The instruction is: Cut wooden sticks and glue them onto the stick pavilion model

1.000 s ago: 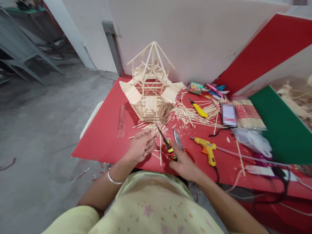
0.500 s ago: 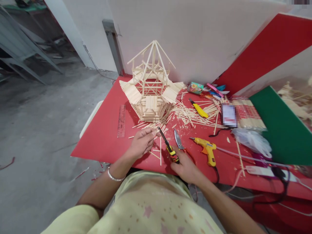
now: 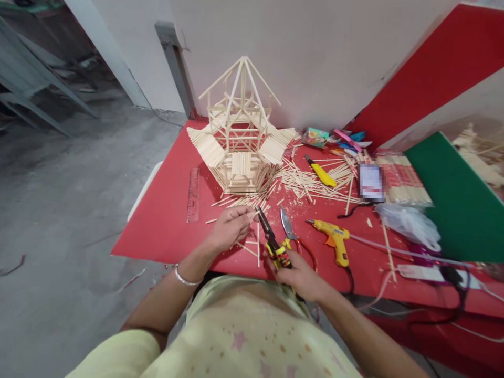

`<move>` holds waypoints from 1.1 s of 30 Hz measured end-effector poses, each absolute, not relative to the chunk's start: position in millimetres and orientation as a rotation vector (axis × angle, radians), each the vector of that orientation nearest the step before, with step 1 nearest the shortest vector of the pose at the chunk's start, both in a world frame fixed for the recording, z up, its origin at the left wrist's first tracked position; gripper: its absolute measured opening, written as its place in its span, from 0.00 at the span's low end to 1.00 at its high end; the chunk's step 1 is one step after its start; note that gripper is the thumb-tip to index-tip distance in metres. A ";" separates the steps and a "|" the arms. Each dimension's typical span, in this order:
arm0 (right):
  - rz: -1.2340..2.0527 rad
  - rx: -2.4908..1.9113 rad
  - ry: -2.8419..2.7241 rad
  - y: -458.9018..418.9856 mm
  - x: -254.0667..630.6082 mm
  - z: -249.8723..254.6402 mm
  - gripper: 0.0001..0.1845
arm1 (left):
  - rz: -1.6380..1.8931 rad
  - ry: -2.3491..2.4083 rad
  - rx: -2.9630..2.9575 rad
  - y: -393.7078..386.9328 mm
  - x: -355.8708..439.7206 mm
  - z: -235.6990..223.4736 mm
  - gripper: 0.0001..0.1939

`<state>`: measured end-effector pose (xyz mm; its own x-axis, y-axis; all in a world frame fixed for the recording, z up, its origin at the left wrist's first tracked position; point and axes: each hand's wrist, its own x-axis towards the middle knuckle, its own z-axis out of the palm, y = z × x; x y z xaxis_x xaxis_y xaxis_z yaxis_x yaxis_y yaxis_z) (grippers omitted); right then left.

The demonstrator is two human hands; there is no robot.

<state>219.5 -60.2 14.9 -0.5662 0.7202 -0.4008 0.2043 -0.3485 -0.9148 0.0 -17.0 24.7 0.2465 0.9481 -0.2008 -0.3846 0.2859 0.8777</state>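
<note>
My left hand (image 3: 230, 229) pinches a short wooden stick (image 3: 256, 212) between thumb and fingers. Wrapped around the yellow-and-black handles of long-nose pliers (image 3: 268, 229) is my right hand (image 3: 298, 274). The dark tips of the pliers meet the end of the stick; whether they grip it I cannot tell. Just beyond my hands stands a tower-like model of wooden sticks (image 3: 241, 164), with a pointed open frame on top. Red-handled scissors or shears (image 3: 288, 224) lie beside the pliers, and a few loose sticks (image 3: 258, 247) rest below my left fingers.
On the red tabletop (image 3: 157, 226) lie a clear ruler (image 3: 193, 195), a yellow cutter knife (image 3: 323, 174), a pile of sticks (image 3: 301, 181) and a yellow glue gun (image 3: 334, 239) with its cord. A plastic bag (image 3: 409, 223), packed sticks (image 3: 407, 181) and a power strip (image 3: 421, 273) are at right.
The pliers have turned in my right hand, and their handles look spread wider. Their tips stay by my left fingers. The whole view has shifted slightly.
</note>
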 end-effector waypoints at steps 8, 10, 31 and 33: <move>2.200 -1.274 -1.164 -61.7 217.8 15.0 0.19 | 1.012 0.825 0.819 -5.0 -5.2 7.2 0.19; 2.249 -1.237 -1.099 -61.0 215.6 19.0 0.19 | 1.010 0.802 0.818 -2.3 -5.4 0.7 0.19; 2.070 -1.415 -0.650 -37.1 192.2 13.9 0.19 | 1.308 0.929 0.781 7.1 -7.8 -25.0 0.18; 1.901 -1.423 -0.731 -40.5 186.5 11.4 0.23 | 1.290 0.916 0.774 7.2 -7.5 -25.9 0.19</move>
